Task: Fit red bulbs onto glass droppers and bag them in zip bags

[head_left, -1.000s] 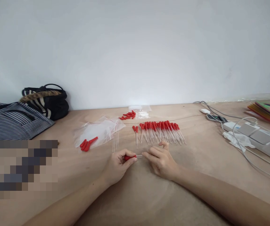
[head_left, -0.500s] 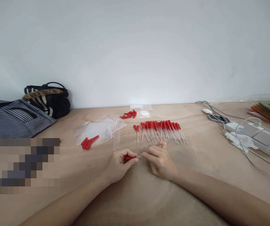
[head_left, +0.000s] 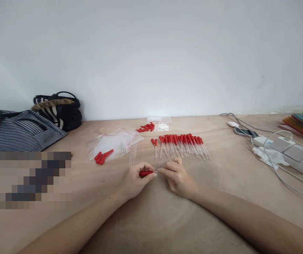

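The left hand (head_left: 136, 179) has its fingers wrapped around a red bulb (head_left: 146, 173), on the near side of the dropper row (head_left: 185, 138); the right hand (head_left: 179, 179) pinches the thin tube (head_left: 156, 172) beside it. Skewed pressure could snap the tube; a loose pinch, let it slip.

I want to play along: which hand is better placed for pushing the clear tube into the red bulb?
Probably the right hand: its fingers are on the clear tube, while the left hand grips the red bulb and seems better for steadying.
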A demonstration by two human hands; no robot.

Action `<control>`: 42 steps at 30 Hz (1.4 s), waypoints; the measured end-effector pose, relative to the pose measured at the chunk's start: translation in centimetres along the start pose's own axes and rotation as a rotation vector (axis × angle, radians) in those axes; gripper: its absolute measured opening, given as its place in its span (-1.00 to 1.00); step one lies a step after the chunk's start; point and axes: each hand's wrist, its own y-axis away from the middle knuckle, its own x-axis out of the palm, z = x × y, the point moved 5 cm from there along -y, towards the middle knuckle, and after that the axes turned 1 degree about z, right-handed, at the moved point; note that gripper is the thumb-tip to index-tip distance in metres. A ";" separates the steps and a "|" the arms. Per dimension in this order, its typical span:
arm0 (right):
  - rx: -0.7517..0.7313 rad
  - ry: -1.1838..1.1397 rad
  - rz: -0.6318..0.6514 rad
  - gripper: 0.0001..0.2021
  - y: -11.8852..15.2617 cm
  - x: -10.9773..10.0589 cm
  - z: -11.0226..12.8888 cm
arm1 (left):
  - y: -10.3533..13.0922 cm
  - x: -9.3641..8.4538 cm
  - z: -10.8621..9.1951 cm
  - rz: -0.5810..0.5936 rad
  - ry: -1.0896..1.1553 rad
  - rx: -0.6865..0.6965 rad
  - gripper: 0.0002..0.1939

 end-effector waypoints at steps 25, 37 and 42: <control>0.724 0.447 0.369 -0.80 -6.8 2.7 -6.1 | -1.3 -14.0 1.2 -0.295 -1.164 -0.064 -0.75; 0.590 0.363 0.359 -0.75 -8.6 4.1 -4.7 | -1.5 -15.3 3.6 -0.308 -1.190 -0.279 -0.65; 0.647 0.235 0.386 -0.76 -10.3 6.5 -3.0 | -2.0 -15.5 5.1 -0.328 -1.182 -0.292 -0.72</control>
